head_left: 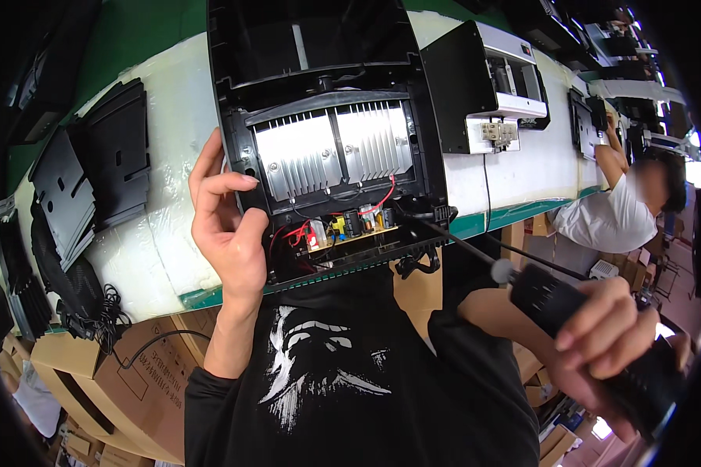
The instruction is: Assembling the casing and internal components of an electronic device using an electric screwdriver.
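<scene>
In front of me an opened black device housing (432,156) lies on the bench. It holds two silver finned heat sinks (296,152) and a small circuit board (350,233) with red and black wires. My left hand (230,226) grips the housing's left wall, thumb and index finger over its edge. A black electric screwdriver (541,300) is in my right hand (611,335), fingers wrapped round its body. Its long thin bit slants up and left to the housing's near right corner, by a black cable. Whether the tip touches a screw cannot be made out.
Black flat panels (113,156) are stacked at the left, beside black mesh and coiled cable (105,311). A black-and-white machine (506,86) stands to the right of the housing. Cardboard boxes (144,381) sit below the bench. A co-worker (611,210) works farther right.
</scene>
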Tool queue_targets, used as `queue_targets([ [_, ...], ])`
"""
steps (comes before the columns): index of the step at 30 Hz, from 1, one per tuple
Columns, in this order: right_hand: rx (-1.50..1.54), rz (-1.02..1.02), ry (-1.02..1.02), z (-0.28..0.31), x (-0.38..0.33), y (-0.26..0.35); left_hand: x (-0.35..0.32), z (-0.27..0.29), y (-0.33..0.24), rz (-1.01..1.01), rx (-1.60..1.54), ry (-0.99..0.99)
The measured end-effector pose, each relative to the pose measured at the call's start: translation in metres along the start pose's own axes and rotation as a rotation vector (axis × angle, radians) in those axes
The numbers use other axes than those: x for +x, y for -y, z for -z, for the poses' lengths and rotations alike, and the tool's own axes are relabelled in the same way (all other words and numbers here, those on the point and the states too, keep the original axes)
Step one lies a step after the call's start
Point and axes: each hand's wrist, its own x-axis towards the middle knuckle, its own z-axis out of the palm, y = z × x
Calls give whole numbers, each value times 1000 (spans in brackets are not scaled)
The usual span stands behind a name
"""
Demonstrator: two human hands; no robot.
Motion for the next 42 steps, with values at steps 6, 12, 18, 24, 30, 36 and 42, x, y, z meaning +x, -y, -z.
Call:
queue_targets([
  [6, -31, -5, -21, -8, -26, -22, 0, -1, -2, 16, -10, -6],
  [12, -38, -6, -57, -15, -30, -29, 0, -1, -1, 8, -5, -4],
  [18, -81, -42, -91, -21, -35, -35, 1, -1, 0, 24, 12, -1],
  [24, -104, -53, -161, -20, -39, -37, 0, -2, 2, -6, 36, -9],
  [30, -92, -82, -112, -15, -35, -41, 1, -2, 1, 9, 25, 19],
  [36, -38, -57, -201, -20, -38, -47, -1, -2, 1, -2, 65, -3],
  [42, -16, -119, -62, -12, -30, -44, 1, -2, 1, -1, 36, -1],
])
